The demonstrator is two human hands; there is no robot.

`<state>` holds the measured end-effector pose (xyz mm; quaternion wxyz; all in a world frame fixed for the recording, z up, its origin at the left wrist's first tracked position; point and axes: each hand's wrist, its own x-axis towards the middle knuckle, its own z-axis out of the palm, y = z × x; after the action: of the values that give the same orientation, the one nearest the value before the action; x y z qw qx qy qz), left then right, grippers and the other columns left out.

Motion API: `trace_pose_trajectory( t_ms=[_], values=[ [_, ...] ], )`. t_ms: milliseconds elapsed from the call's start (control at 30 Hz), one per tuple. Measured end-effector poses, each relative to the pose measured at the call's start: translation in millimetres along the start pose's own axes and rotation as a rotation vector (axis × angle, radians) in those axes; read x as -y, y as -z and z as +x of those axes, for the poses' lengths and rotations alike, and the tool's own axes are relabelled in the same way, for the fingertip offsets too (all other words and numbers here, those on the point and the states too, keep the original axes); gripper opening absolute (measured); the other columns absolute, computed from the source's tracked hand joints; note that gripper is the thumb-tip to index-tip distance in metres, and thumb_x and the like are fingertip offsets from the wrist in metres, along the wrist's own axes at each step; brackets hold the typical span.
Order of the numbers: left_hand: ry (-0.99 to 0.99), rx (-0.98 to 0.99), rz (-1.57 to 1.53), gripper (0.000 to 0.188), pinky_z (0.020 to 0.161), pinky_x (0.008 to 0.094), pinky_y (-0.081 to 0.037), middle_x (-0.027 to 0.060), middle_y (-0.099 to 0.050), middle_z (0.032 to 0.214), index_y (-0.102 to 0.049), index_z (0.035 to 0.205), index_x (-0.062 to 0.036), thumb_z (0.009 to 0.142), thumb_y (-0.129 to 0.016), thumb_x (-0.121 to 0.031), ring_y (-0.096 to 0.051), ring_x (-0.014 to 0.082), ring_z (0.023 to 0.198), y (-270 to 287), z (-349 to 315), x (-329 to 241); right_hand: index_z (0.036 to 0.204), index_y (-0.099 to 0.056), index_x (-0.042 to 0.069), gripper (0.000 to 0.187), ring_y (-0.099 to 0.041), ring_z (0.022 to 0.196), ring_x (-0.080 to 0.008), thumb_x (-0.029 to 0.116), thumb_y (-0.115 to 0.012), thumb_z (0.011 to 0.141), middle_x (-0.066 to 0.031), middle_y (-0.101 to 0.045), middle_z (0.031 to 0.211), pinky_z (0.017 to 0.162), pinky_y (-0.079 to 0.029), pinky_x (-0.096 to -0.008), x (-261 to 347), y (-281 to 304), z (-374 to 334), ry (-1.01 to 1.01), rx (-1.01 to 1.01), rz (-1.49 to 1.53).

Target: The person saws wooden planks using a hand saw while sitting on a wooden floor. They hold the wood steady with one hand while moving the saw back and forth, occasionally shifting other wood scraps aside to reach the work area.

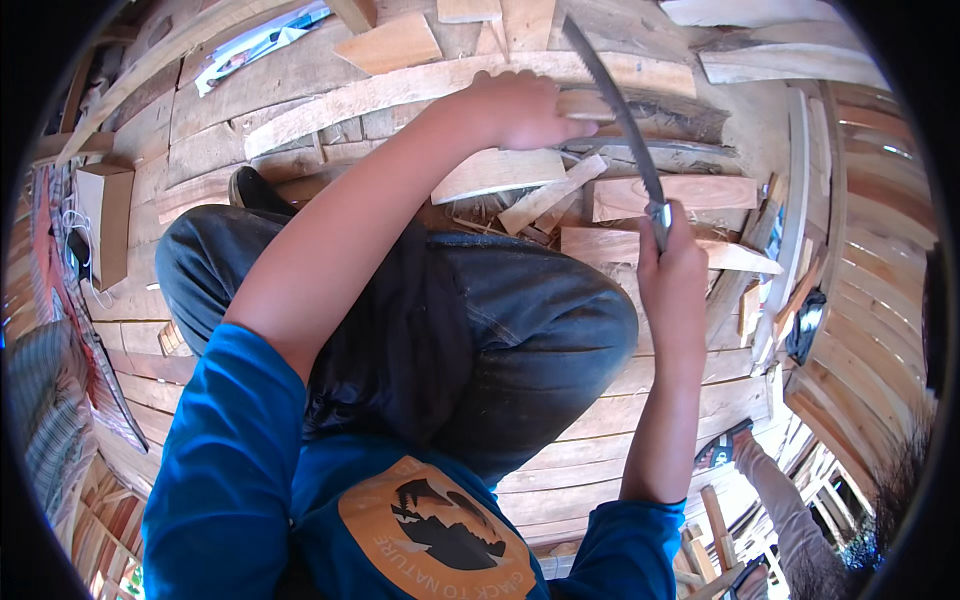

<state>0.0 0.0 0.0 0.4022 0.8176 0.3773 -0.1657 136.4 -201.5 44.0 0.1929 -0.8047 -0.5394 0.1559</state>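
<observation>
Two hands share the work: the right hand [668, 268] is clenched round the handle of a long curved blade [618, 110], raised so its tip points away from the body, while the left hand [522, 108] is curled over a length of split wood [640, 112] just beyond the knee. The blade crosses that wood close beside the left fingers. A good stroke, I judge, wants those fingers drawn back from the blade's path, the wood pinned hard, and the cut angled away. Offcuts [545, 195] litter the plank floor [640, 400] between both hands.
</observation>
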Motion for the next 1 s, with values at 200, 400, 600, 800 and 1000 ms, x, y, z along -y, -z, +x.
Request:
trace_pose_trajectory(
  t_ms=[200, 400, 600, 800, 1000],
  values=[
    [-0.04, 0.217, -0.046, 0.081, 0.098, 0.0392, -0.042, 0.0182, -0.066, 0.101, -0.058, 0.127, -0.001, 0.088, -0.042, -0.07, -0.061, 0.0285, 0.102, 9, -52, -2, 0.104, -0.056, 0.006, 0.013, -0.064, 0.065, -0.0409, 0.011, -0.058, 0.092, -0.0217, -0.062, 0.067, 0.054, -0.048, -0.047, 26, 4, -47, -0.049, -0.09, -0.093],
    [-0.041, 0.432, -0.357, 0.079, 0.096, 0.034, -0.042, 0.0105, -0.068, 0.099, -0.057, 0.129, -0.0041, 0.089, -0.041, -0.07, -0.065, 0.0167, 0.084, 24, -84, 5, 0.101, -0.057, 0.006, 0.012, -0.064, 0.063, -0.0393, 0.013, -0.06, 0.092, -0.0217, -0.061, 0.065, 0.053, -0.047, -0.046, 38, 4, -63, -0.021, -0.149, -0.154],
    [0.008, 0.3, -0.04, 0.081, 0.104, 0.0407, -0.036, 0.0175, -0.061, 0.119, -0.056, 0.128, -0.0001, 0.09, -0.036, -0.069, -0.052, 0.0274, 0.119, 38, -105, 13, 0.104, -0.057, 0.006, 0.015, -0.064, 0.063, -0.0403, 0.013, -0.06, 0.091, -0.0216, -0.061, 0.065, 0.054, -0.048, -0.0469, 62, 6, -63, -0.01, -0.115, -0.186],
    [-0.052, -0.424, 0.451, 0.074, 0.111, 0.0572, -0.022, 0.0218, -0.052, 0.13, -0.042, 0.136, 0.0054, 0.093, -0.044, -0.055, -0.043, 0.0352, 0.128, 11, -117, 15, 0.104, -0.056, 0.003, 0.015, -0.064, 0.066, -0.0408, 0.01, -0.06, 0.091, -0.023, -0.062, 0.069, 0.055, -0.048, -0.0454, 73, 3, -55, -0.007, -0.119, -0.055],
    [0.225, -0.515, 0.306, 0.075, 0.111, 0.0551, -0.022, 0.0243, -0.044, 0.137, -0.038, 0.138, 0.0032, 0.091, -0.048, -0.055, -0.037, 0.0361, 0.131, 15, -109, 105, 0.105, -0.054, 0.0, 0.015, -0.055, 0.043, -0.0206, 0.01, -0.056, 0.094, -0.0102, -0.057, 0.06, 0.042, -0.042, -0.0339, 41, 29, -43, -0.004, -0.3, 0.159]
  ],
)
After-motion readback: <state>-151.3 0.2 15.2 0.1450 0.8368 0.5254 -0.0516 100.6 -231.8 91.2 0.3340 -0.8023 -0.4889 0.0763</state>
